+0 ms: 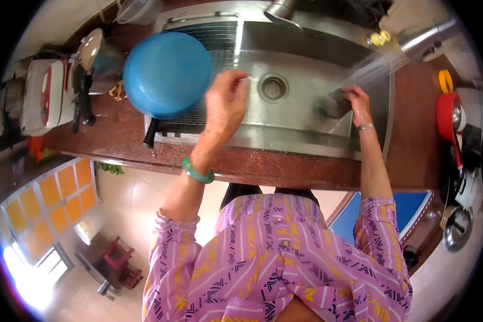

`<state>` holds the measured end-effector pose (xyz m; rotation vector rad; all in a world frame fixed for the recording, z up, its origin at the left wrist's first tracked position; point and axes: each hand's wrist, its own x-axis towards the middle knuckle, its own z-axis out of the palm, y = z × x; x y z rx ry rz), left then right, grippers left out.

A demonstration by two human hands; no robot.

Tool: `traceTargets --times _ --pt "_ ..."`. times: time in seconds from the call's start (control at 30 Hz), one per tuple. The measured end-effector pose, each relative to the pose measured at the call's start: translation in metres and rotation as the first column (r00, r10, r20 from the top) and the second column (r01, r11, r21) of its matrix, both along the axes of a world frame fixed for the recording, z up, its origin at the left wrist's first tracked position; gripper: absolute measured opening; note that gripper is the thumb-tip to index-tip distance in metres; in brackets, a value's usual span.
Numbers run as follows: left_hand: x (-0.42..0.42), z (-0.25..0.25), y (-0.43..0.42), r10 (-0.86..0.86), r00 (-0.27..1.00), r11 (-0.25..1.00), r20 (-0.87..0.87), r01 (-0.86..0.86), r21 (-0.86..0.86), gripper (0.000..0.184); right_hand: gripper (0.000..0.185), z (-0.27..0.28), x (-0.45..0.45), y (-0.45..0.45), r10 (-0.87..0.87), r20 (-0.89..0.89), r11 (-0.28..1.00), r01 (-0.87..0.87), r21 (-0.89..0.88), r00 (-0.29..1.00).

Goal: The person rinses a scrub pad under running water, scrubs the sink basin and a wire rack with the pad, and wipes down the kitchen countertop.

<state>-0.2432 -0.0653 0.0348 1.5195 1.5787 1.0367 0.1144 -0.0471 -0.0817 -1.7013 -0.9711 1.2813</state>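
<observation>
Reddish-brown speckled stone forms the tabletop (413,126), set around a stainless steel sink (306,126), with a pale floor (126,193) below it. The right hand (358,107) is over the right part of the sink, its fingers and thumb clamped on a dark grey item (335,104), blurred and too unclear to name. The item is held in the water spray (367,67) from a metal faucet head (424,42) at the upper right. A metal band (365,126) circles the right wrist.

The left hand (226,103) is raised near the left edge of the basin, well apart from the right one. Its fingers are bent inward and nothing can be seen held in them; whether the fingertips meet the thumb, I cannot tell. A green bangle (197,172) sits on that forearm.

Between the hands, farther back, is the round drain (273,88). Just beside the left hand, a blue ribbed bowl (167,75) lies partly over a wire rack (225,51), and a black handle (151,133) juts out at its near edge. Out to the right are a yellow ring (445,81) and a red pan (445,115).
</observation>
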Motion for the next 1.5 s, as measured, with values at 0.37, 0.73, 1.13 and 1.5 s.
traceTargets --times 0.37,0.73,1.13,1.5 --pt "0.166 -0.147 0.019 0.267 0.387 0.654 0.882 0.599 -0.461 0.05 0.016 0.089 -0.092 -0.027 0.176 0.111 0.894 -0.206 0.397 0.978" --pt "0.194 -0.224 0.042 0.581 0.304 0.523 0.755 0.571 -0.633 0.048 0.018 -0.074 0.015 0.027 -0.029 0.785 0.989 -0.096 0.113 0.619" --pt "0.219 -0.188 0.038 0.462 0.393 0.556 0.795 0.57 -0.605 0.024 0.018 -0.06 -0.006 0.03 0.2 0.775 0.972 -0.025 -0.232 0.599" --pt "0.205 -0.215 0.039 0.62 0.16 0.498 0.768 0.676 -0.543 0.026 0.016 -0.002 -0.075 -0.01 0.028 0.457 0.895 -0.226 0.385 0.889"
